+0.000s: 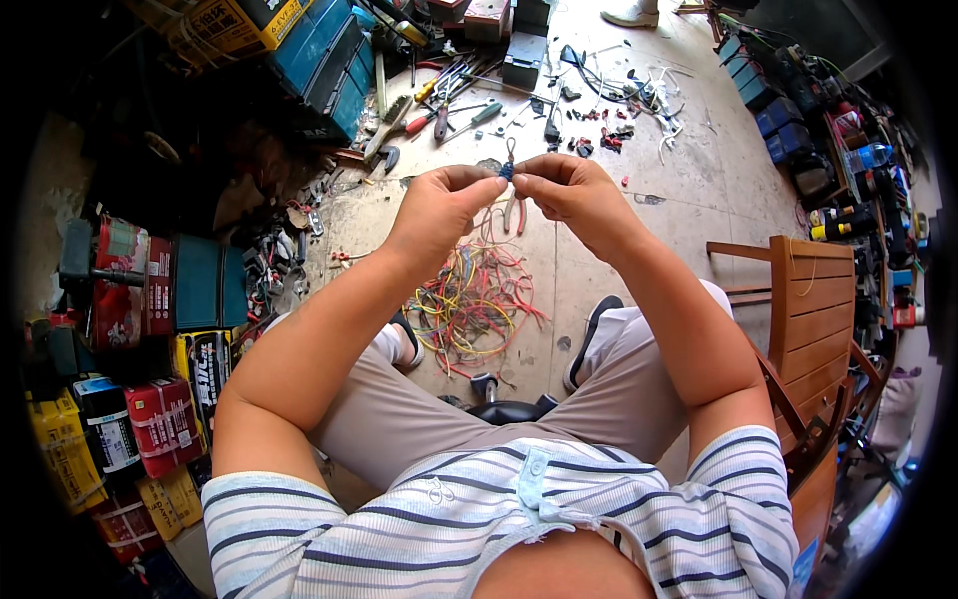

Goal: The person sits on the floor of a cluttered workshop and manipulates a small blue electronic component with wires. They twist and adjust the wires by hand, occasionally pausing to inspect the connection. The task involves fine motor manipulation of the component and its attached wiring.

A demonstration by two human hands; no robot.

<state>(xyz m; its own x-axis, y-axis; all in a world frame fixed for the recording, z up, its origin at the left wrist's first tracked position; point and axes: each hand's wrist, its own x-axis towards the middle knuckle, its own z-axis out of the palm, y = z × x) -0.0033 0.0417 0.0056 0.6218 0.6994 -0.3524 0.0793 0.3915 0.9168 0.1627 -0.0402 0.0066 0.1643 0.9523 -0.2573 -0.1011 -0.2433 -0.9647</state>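
Both arms reach forward, and the hands meet over the floor. A small dark blue bundle [507, 172], perhaps knotted cord or wound wire, is pinched between my left hand [439, 205] and my right hand [579, 197]. Each hand closes its thumb and forefinger on one side of it. A thin greyish loop [511, 148] rises from its top. Just beneath the fingertips show the reddish handles of what looks like pliers [515, 216]. Nearer my feet spreads a tangled heap of coloured wires [479, 304], mostly red and yellow.
Screwdrivers [486, 114] and a brush [387, 127] lie beyond my left hand. Black cables [579, 62] and small red and black parts [611, 135] are scattered farther right. Stacked boxes [163, 427] stand left; a wooden chair [813, 309] stands right.
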